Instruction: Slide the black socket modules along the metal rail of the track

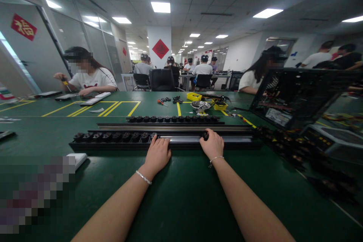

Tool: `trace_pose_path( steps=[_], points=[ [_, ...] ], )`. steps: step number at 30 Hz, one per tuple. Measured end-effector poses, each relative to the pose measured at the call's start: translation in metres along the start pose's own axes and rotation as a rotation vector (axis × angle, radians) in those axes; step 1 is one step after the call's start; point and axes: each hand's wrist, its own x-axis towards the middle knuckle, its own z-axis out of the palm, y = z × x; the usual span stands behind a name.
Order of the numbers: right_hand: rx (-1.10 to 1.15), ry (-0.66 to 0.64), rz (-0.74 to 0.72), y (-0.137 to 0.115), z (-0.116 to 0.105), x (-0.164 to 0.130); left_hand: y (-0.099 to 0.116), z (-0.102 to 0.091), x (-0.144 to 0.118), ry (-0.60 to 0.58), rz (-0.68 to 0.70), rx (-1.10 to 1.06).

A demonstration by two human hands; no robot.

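Observation:
A long black rail (113, 145) lies crosswise in front of me. Small black round parts (116, 136) sit in a row along its left half, while a bare silvery strip (184, 140) shows to the right. My left hand (159, 153) rests on the rail at the right end of the row, its fingers bent over the edge and touching the last part; the undersides of the fingers are hidden. Between the fingers of my right hand (213, 144) is another black round part (204, 135), held at the silvery strip.
Behind lie another rail (170, 126) and a second row of black parts (172, 119). Farther back are a metal bowl (200, 106), yellow bins (194, 96) and a screwdriver (162, 103). Dark loose parts (286, 147) and an open computer case (283, 98) occupy the right. Co-workers sit opposite.

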Motion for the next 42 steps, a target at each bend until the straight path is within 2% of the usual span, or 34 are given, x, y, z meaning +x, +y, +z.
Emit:
trace_pose_path(
  steps=[9, 16, 42],
  points=[
    [0.01, -0.001, 0.006, 0.001, -0.002, 0.001, -0.001, 0.002, 0.0, -0.001, 0.002, 0.014],
    [-0.019, -0.051, 0.064, -0.003, -0.007, 0.001, 0.0, 0.002, 0.0, 0.006, 0.0, 0.012],
    [-0.056, -0.041, 0.102, 0.005, -0.012, 0.004, -0.001, 0.002, 0.0, 0.001, 0.001, 0.008]
  ],
)
